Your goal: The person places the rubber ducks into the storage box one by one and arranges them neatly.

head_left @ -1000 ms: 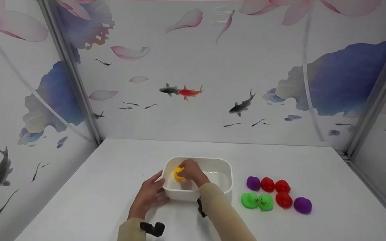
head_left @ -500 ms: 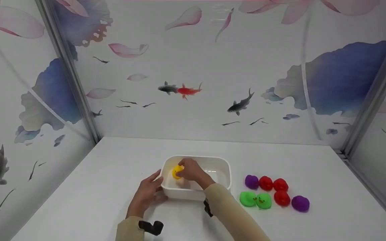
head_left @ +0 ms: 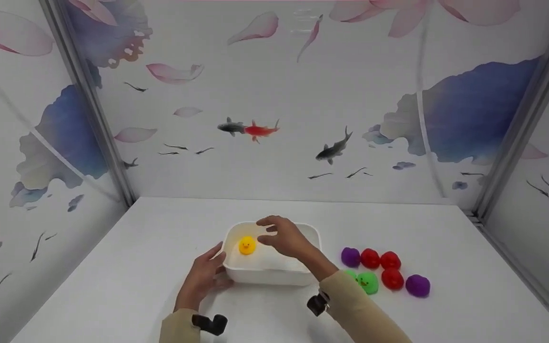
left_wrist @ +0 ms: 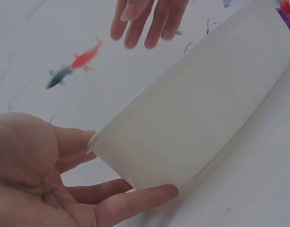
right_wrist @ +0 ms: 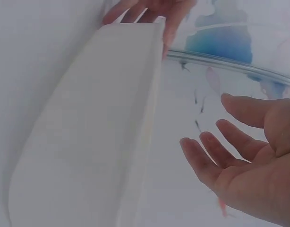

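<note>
My right hand (head_left: 286,237), fingers spread, hovers over the white rectangular plastic tub (head_left: 267,277), a round yellow toy duck (head_left: 247,245) inside at left; my left hand (head_left: 203,272) braces the tub, fingers extended. Placement looks done; next calls for reaching rightward to the glossy red toys (head_left: 392,279).

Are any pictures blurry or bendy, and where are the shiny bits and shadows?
Head view: mostly clear, greyish light, a pale glare high on the back wall, soft shadow on the table beside the left hand; left wrist view: hazy, bottom edge of the tub looks bowed; right wrist view: paler and softer, the tub's outline curves too.
</note>
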A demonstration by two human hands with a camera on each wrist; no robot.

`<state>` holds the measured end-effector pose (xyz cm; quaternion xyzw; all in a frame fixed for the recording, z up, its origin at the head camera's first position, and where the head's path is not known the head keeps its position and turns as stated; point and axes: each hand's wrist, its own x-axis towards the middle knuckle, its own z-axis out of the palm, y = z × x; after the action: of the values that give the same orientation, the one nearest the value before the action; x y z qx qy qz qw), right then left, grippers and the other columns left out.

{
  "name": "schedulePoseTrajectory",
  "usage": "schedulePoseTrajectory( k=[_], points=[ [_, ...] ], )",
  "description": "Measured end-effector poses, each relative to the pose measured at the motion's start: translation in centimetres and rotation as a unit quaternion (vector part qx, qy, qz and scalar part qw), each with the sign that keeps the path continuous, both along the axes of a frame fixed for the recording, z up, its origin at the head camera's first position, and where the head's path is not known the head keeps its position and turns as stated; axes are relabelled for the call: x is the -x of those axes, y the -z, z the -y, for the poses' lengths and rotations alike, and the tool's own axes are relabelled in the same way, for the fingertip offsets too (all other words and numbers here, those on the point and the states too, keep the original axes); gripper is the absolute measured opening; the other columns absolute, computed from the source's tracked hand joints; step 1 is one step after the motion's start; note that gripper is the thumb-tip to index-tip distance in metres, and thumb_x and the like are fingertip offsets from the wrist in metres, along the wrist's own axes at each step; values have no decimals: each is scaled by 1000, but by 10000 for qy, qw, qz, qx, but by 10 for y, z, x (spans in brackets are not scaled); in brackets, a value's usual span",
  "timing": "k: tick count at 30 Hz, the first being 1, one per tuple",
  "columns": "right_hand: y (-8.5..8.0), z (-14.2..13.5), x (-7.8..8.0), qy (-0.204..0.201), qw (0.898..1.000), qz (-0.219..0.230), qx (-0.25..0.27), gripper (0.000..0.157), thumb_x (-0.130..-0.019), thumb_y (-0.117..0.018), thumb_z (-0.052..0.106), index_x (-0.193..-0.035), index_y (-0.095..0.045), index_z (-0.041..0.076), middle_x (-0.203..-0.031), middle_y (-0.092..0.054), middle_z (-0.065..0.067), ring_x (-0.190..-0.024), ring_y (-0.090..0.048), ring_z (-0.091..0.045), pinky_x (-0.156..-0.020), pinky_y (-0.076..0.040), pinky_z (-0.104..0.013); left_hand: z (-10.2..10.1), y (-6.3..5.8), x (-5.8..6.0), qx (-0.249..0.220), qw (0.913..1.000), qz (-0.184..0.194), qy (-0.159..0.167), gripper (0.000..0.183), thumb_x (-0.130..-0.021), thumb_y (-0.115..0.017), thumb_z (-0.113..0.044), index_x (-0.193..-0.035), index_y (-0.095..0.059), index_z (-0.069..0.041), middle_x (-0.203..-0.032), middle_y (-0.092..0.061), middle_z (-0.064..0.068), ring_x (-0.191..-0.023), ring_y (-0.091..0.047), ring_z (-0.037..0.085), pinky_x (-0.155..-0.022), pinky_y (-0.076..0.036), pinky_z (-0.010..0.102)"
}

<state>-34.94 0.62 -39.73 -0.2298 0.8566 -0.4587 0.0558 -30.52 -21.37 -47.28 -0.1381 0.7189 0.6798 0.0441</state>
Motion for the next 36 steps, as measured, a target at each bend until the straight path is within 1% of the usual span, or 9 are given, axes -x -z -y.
schedulePoseTrajectory(
  k=[8,12,15,16,21,27,29,32,36],
  points=[
    [-18,-44,-19,287,9979,10,573,38,-96,-68,17,-133,-62,14,-140,-61,-9,-130,-59,-32,-101,-56,-43,6,2,-6,118,9998,-133,-52,56,-106,-50,-28,-158,-32,-16,-155,-40,27,-127,-57,40,-91,-60,48],
    [-22,-73,-26,574,9956,-70,731,39,-95,-69,17,-134,-61,14,-138,-63,-9,-128,-61,-32,-102,-55,-44,7,3,-7,81,9998,-171,-46,56,-106,-50,-28,-158,-32,-16,-155,-40,27,-127,-58,40,-90,-60,48],
    [-22,-96,-29,813,9931,-54,845,41,-94,-70,17,-134,-61,15,-137,-63,-9,-127,-61,-31,-104,-54,-46,7,3,-7,76,9998,-168,10,56,-106,-50,-28,-158,-32,-15,-156,-40,26,-126,-58,40,-90,-60,48],
    [-22,-103,-29,885,9921,-29,893,41,-94,-70,17,-134,-61,15,-138,-63,-9,-128,-61,-31,-105,-53,-46,6,3,-7,55,9998,-177,21,56,-106,-50,-27,-158,-32,-15,-156,-40,26,-126,-58,40,-90,-60,48],
    [-17,-134,-24,999,9911,23,884,42,-95,-70,23,-135,-61,13,-139,-62,-12,-129,-60,-32,-106,-52,-46,6,3,-6,51,9998,-194,8,56,-106,-49,-27,-158,-31,-14,-155,-40,27,-127,-58,41,-91,-60,49],
    [-11,-167,-14,1146,9901,155,798,50,-95,-69,30,-141,-55,15,-143,-59,-11,-126,-63,-30,-106,-53,-41,3,4,-3,-44,9999,-139,56,56,-106,-49,-27,-158,-30,-16,-156,-39,27,-130,-55,42,-93,-59,50],
    [-10,-176,-12,1171,9901,99,764,53,-95,-69,32,-142,-54,15,-143,-59,-11,-126,-63,-29,-106,-52,-41,2,3,-2,-44,9999,-145,54,56,-106,-49,-28,-158,-30,-17,-156,-39,26,-131,-54,42,-93,-59,49],
    [-7,-188,-9,1178,9910,-52,639,53,-94,-69,35,-141,-55,15,-142,-59,-11,-127,-62,-30,-106,-52,-44,1,2,0,-8,9999,-140,52,56,-106,-49,-29,-159,-30,-18,-155,-41,26,-131,-55,41,-93,-59,48],
    [-1,-203,-7,1195,9917,-133,463,51,-94,-69,37,-139,-57,15,-140,-61,-12,-128,-61,-32,-106,-51,-47,1,1,-3,35,9999,-105,95,56,-107,-48,-29,-159,-30,-18,-154,-42,26,-129,-56,40,-94,-59,49]
  ],
)
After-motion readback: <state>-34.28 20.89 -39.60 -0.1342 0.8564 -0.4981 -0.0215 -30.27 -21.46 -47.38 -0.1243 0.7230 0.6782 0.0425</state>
